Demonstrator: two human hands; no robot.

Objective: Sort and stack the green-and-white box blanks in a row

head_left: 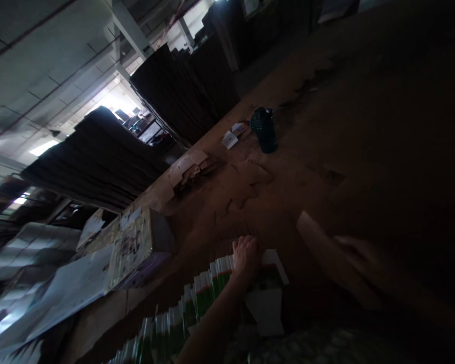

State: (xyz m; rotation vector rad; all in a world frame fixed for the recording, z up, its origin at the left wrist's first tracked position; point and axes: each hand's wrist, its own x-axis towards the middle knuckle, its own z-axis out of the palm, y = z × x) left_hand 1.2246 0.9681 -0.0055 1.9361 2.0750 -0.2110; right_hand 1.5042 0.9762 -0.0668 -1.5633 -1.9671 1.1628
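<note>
A row of thin white-and-green folded cartons (200, 293) runs up from the bottom edge, packed side by side on the brown work surface. At the far end of that row, my left hand (246, 257) curls its fingers over the last cartons. Right beside it lies a loose white-and-green carton (267, 308) with white flaps spread. My right hand (339, 260) is off to the right above the surface, dark and motion-blurred. Its fingers look stretched out with the thumb apart, and I see nothing in it.
A dark green lidded jug (264, 130) stands farther back, with small white printed pieces (230, 139) near it. Cardboard scraps (191, 169) lie along the far edge. A taped box (140, 247) sits at left. Tall dark stacks (94, 156) rise behind.
</note>
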